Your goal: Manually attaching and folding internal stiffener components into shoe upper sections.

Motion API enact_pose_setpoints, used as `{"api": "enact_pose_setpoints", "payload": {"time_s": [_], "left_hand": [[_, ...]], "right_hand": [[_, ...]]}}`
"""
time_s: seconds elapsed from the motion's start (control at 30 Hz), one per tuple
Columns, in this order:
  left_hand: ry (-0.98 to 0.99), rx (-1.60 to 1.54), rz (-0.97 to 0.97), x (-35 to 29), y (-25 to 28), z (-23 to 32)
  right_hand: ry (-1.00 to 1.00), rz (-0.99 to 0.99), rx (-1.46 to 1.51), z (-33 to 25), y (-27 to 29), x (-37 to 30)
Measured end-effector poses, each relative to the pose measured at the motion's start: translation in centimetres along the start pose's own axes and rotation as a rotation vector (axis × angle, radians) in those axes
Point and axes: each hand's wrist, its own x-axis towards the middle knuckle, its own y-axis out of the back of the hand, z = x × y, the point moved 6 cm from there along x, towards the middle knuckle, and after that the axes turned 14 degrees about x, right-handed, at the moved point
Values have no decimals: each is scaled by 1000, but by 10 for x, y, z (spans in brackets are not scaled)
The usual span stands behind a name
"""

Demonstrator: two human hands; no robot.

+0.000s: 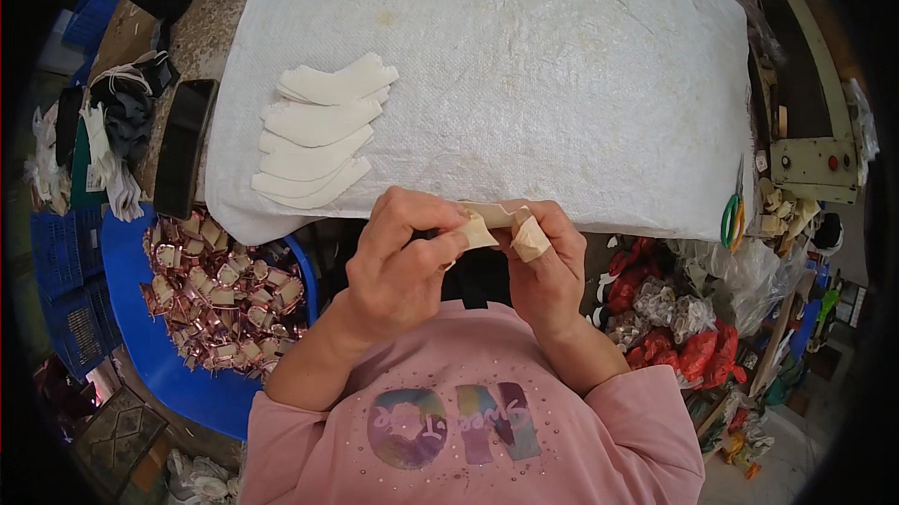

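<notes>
Close to my chest, at the near edge of the covered table, both hands are closed on one cream-coloured sheet piece [491, 213]. My left hand [405, 241] pinches its left end between thumb and fingers. The other end is pinched by my right hand [551, 257], whose thumb appears wrapped in a beige covering [531, 239]. Another beige bit shows at my left fingertips; I cannot tell whether it is a wrap or part of the piece. Left of my hands, several curved cream pieces [318, 123] lie overlapping in a column on the white woven sheet [524, 65].
A dark phone [184, 149] lies at the table's left edge. Below it, a blue tub [140, 308] holds many small pinkish metallic parts [225, 294]. Green-and-orange scissors [733, 219] hang at the right edge, near clear and red plastic bags [721, 355] and a machine's control box [813, 164].
</notes>
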Motion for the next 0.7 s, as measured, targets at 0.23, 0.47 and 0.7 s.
{"api": "enact_pose_setpoints", "payload": {"time_s": [0.23, 0.47, 0.7], "left_hand": [[-79, 305, 6, 5, -7, 13], [139, 159, -47, 2, -6, -3], [163, -199, -120, -6, -10, -6]], "right_hand": [[-10, 6, -345, -1, -6, 4], [6, -178, -604, -9, -7, 23], [-448, -293, -179, -1, 3, 37]]}}
